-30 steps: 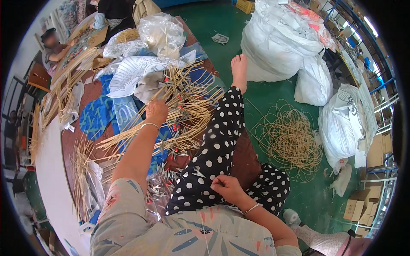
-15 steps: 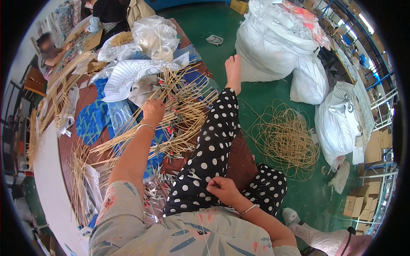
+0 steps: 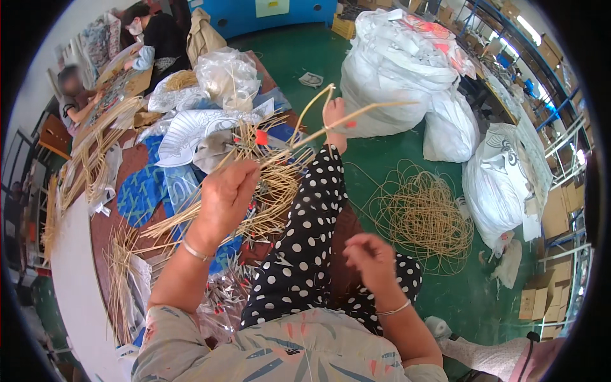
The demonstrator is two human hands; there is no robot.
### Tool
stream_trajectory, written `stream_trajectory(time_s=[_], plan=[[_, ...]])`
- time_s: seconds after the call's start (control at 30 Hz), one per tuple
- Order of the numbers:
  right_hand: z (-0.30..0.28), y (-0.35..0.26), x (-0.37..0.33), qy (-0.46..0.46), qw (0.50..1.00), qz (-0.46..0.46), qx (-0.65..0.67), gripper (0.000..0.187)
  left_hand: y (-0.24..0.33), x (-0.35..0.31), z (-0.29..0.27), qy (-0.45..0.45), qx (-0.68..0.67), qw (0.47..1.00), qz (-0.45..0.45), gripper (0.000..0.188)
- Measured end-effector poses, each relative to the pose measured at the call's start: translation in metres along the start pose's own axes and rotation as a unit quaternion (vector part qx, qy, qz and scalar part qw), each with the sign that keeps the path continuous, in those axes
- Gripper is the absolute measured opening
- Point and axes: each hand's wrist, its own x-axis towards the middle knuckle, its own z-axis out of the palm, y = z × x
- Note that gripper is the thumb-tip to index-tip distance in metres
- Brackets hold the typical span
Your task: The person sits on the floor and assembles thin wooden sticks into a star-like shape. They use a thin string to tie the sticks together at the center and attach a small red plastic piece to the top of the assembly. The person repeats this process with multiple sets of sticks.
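left of the frame's centre, the left hand [image 3: 226, 198] is closed around a bent bamboo strip [image 3: 369, 109], which reaches from its fingers toward the upper centre. at lower centre, the right hand [image 3: 374, 260] curls loosely; whether it grips anything, i cannot tell.

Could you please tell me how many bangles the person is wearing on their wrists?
2: the left bangle is at the wrist of the left hand, the right bangle at that of the right hand. No others seem hidden there.
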Motion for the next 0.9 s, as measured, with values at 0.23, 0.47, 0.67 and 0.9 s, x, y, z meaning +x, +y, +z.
stream_trajectory(time_s=[0.23,0.47,0.67,0.9], plan=[[-0.013,-0.079,-0.022,0.065,0.961,-0.269,0.021,0.025,0.086,-0.013,-0.034,-0.136,-0.072,0.987,0.048,0.005],[-0.02,-0.078,-0.053,-0.035,0.953,-0.201,0.224,0.028,0.128,-0.019,-0.047,-0.084,0.023,0.981,0.175,0.014],[-0.02,-0.075,-0.061,-0.029,0.921,-0.186,0.34,0.026,0.153,-0.061,-0.04,-0.051,-0.081,0.979,0.178,0.025],[-0.013,-0.072,-0.072,-0.09,0.918,-0.19,0.337,0.029,0.183,-0.05,-0.003,-0.072,-0.572,0.79,-0.211,0.014]])
